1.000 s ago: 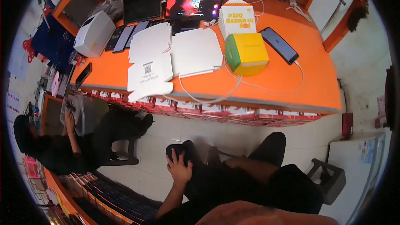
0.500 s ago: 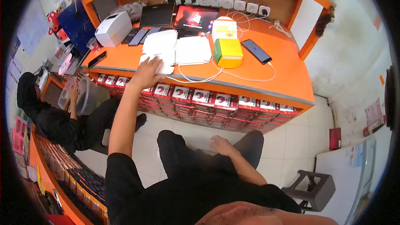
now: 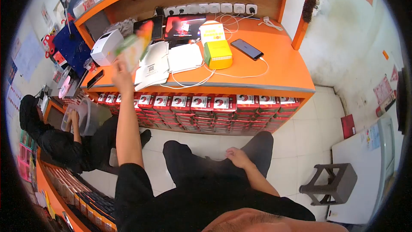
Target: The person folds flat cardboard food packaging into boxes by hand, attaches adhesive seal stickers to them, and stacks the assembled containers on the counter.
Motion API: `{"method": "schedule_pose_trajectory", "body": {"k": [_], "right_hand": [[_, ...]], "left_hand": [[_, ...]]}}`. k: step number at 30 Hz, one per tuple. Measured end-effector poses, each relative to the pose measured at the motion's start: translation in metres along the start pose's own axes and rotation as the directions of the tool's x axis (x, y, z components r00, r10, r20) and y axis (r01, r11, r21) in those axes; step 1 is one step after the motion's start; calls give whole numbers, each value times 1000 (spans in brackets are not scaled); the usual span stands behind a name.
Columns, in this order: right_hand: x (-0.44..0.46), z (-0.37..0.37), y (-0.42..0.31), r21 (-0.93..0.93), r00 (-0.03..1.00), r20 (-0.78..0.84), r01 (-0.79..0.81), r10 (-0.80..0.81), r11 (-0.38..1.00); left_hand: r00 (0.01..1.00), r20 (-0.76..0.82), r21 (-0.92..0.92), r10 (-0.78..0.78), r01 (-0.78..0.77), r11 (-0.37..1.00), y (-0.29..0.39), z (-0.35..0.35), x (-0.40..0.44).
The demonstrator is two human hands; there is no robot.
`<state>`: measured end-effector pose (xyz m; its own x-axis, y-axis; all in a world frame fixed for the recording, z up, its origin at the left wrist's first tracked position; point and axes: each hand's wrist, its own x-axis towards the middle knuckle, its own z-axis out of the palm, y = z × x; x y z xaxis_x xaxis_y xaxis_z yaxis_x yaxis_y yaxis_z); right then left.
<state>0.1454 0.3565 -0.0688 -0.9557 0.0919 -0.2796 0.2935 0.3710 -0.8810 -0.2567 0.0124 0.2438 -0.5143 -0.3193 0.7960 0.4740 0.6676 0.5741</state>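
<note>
My left hand (image 3: 122, 77) is raised over the left part of the orange desk (image 3: 274, 66), closed on a colourful printed card (image 3: 133, 48) in green, white and orange, smeared by motion. Beside it lies a loose spread of white sheets (image 3: 153, 66), one showing a printed square code. Another white stack (image 3: 185, 58) sits just to the right. My right hand (image 3: 238, 157) rests near my thigh with its fingers loosely curled, and nothing shows in it. A yellow and green box (image 3: 219, 54) stands right of the white stacks.
A white label printer (image 3: 106, 47), a lit screen (image 3: 185, 26) and a phone on a cable (image 3: 247, 49) are on the desk. Red boxes (image 3: 199, 103) fill the shelf below. A co-worker (image 3: 81, 146) sits at left by a clear tub (image 3: 92, 118). A stool (image 3: 330, 184) stands right.
My left hand has lifted off the white sheets and moved left, now holding the colourful card. The sheets lie more spread out. My right hand stays near my thigh. The view has shifted slightly.
</note>
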Motion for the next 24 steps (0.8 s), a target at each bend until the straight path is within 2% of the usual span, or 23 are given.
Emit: {"method": "schedule_pose_trajectory", "body": {"k": [2, 4, 6, 7, 8, 9, 10, 12, 15, 16, 18, 21, 24], "right_hand": [[-5, 1, -3, 19, 1000, -16, -11, 12, 1000], [-6, 0, -8, 56, 999, -31, 20, -18, 998], [-8, 1, -16, 115, 995, -40, 91, -87, 989], [-8, 3, -27, 190, 993, -11, 120, -120, 974], [-7, 6, -45, 267, 988, 19, 143, -154, 953], [-5, 6, -67, 342, 980, 47, 167, -195, 925], [-9, 3, -102, 413, 960, 54, 230, -276, 881], [-21, -1, -168, 541, 903, 60, 330, -426, 774], [-18, 21, -187, 699, 851, 212, 211, -480, 683], [-25, 24, -204, 636, 895, 255, 130, -366, 761], [-17, 39, -202, 407, 879, 289, 246, -380, 880], [-14, 75, -180, 409, 847, 302, 301, -439, 862], [-3, 93, -164, 353, 882, 395, 113, -258, 929]], "left_hand": [[952, -307, -153, 9, -58, 986, 40, -49, 3], [953, -302, -167, 28, -82, 983, 72, -109, -27], [988, -153, -14, 18, -20, 1000, 119, -154, -85], [919, -141, 3, 369, -373, 928, 115, -163, -116], [797, 83, -28, 598, -598, 801, 127, -183, -141], [825, 114, -99, 553, -544, 833, 122, -187, -184], [870, 257, -109, 420, -406, 907, 125, -195, -227], [853, 409, -134, 324, -295, 946, 136, -204, -288], [817, 524, -175, 240, -172, 969, 143, -218, -332], [817, 540, -165, 202, -132, 977, 142, -223, -342], [793, 590, -121, 148, -94, 988, 134, -234, -358], [748, 656, -32, 103, -109, 994, 115, -249, -375], [752, 657, 28, 52, -93, 995, 107, -257, -384]]}}
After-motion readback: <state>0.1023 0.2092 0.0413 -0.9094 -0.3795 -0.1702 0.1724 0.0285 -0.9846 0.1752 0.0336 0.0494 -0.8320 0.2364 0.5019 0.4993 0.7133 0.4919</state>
